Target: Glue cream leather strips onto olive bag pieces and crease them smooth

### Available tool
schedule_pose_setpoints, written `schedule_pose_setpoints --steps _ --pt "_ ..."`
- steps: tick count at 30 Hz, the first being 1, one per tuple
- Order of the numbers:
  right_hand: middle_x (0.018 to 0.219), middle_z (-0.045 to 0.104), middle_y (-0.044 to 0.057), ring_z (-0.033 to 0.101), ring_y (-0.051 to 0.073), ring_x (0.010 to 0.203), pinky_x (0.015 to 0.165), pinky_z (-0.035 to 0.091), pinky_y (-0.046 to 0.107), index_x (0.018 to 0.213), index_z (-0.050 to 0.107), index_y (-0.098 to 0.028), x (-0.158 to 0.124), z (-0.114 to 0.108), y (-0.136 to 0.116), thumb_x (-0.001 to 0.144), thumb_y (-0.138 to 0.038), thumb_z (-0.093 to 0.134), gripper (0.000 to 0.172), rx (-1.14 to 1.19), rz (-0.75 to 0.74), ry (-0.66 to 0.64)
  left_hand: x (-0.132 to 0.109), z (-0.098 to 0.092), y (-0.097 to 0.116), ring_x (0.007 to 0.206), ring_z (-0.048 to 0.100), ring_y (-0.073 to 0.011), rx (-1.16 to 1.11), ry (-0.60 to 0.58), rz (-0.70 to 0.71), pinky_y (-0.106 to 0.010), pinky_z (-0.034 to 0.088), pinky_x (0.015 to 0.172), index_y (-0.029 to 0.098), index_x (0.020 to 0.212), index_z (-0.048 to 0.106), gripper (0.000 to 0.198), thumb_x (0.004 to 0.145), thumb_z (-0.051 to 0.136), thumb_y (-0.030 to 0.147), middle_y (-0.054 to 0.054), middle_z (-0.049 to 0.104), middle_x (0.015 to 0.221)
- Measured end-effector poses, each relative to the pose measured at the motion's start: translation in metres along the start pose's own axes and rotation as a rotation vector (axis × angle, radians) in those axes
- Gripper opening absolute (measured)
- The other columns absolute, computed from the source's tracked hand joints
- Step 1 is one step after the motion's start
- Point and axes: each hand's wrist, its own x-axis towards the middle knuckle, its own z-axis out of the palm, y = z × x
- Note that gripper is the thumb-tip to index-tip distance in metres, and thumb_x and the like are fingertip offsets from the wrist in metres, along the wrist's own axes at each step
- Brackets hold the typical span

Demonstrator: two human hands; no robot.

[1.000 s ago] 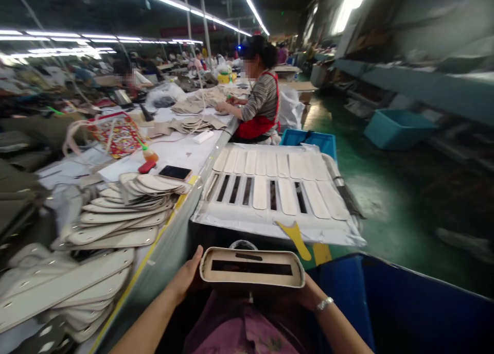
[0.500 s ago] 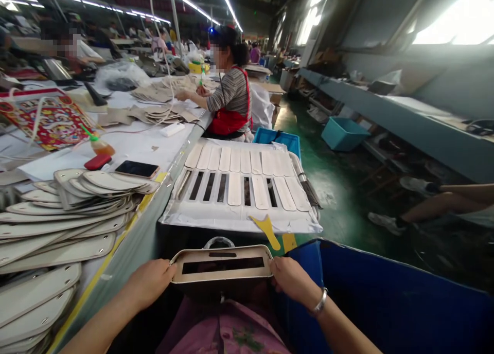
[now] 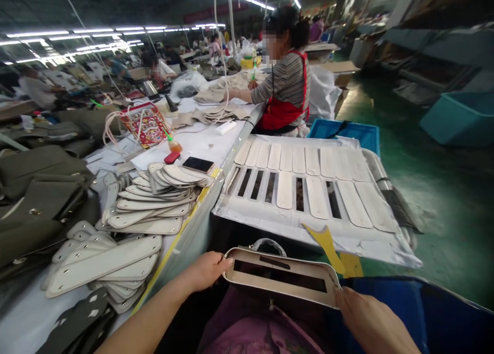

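In the head view I hold a handbag point(image 3: 252, 277) in front of my lap, its cream-edged opening facing up. Dark strips show inside its pale walls, and a plastic-wrapped handle point(image 3: 270, 244) sticks out on its far side. My left hand point(image 3: 203, 271) pinches the left end of the rim, thumb on top. At the other end, my right hand point(image 3: 363, 310) is closed on the right corner, its fingertips partly hidden. Beyond the bag, pale strips point(image 3: 284, 189) lie in two rows on a white-covered stand point(image 3: 266, 221). A yellow scraper-like tool point(image 3: 326, 246) rests at its near edge.
Stacks of pale riveted panels point(image 3: 150, 205) cover the table on my left, near a phone point(image 3: 197, 164) and a glue bottle point(image 3: 173, 144). Dark green bags point(image 3: 38, 205) lie farther left. A blue bin point(image 3: 389, 305) stands at my right. A co-worker point(image 3: 283, 81) sits ahead.
My view has swung left, bringing more of the table and the dark green bags into sight. The handbag now slants, its right end nearer me. Both hands still grip its ends.
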Motion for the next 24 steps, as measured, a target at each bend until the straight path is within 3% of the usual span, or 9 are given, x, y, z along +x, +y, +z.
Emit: schedule_pose_setpoints --steps 3,5,8,12,18,24 --pt "0.071 0.067 0.010 0.063 0.022 0.062 0.056 0.042 0.031 0.071 0.056 -0.020 0.004 -0.001 0.003 0.090 -0.039 0.023 0.043 0.192 0.041 -0.055 -0.001 0.000 -0.006 0.041 0.048 -0.0130 -0.342 -0.095 -0.002 -0.023 0.038 0.044 0.015 0.059 0.058 0.077 0.083 0.005 0.065 -0.004 0.055 0.050" --pt "0.066 0.065 0.007 0.062 0.019 0.055 0.053 0.042 0.028 0.068 0.054 -0.020 0.007 -0.003 0.004 0.089 -0.049 0.023 0.047 0.350 0.075 -0.113 0.000 0.000 -0.005 0.039 0.044 -0.0123 -0.469 -0.095 -0.002 -0.023 0.037 0.042 0.016 0.051 0.053 0.079 0.081 0.003 0.068 -0.003 0.050 0.045" --pt "0.059 0.063 0.005 0.059 0.017 0.049 0.048 0.040 0.025 0.063 0.052 -0.020 0.011 -0.004 0.006 0.084 -0.060 0.030 0.051 0.443 0.106 -0.137 0.003 -0.001 0.002 0.044 0.048 -0.0138 -0.276 -0.017 0.007 -0.024 0.036 0.046 0.016 0.052 0.054 0.070 0.083 0.014 0.066 -0.003 0.052 0.046" --pt "0.057 0.062 0.005 0.056 0.015 0.043 0.043 0.033 0.023 0.064 0.053 -0.019 0.011 -0.004 0.006 0.088 -0.045 0.032 0.041 0.304 0.037 -0.068 0.006 -0.002 0.013 0.072 0.060 -0.0225 0.178 0.120 0.019 -0.029 0.039 0.065 0.015 0.067 0.063 0.042 0.084 0.036 0.043 -0.011 0.066 0.073" --pt "0.069 0.065 0.013 0.062 0.020 0.058 0.048 0.033 0.026 0.065 0.057 -0.016 0.010 -0.018 0.001 0.089 -0.025 0.029 0.037 0.018 -0.029 -0.003 0.001 -0.006 0.016 0.072 0.061 -0.0248 0.196 0.025 0.028 -0.031 0.039 0.064 0.014 0.065 0.065 0.042 0.084 0.034 0.036 -0.015 0.067 0.075" --pt "0.065 0.065 0.013 0.064 0.026 0.063 0.051 0.033 0.030 0.065 0.060 -0.016 0.017 -0.015 0.002 0.085 -0.020 0.037 0.031 -0.124 -0.124 0.052 -0.001 -0.011 0.019 0.056 0.055 -0.0184 0.114 -0.023 -0.017 -0.026 0.035 0.055 0.015 0.056 0.062 0.036 0.078 0.040 0.032 -0.008 0.062 0.057"
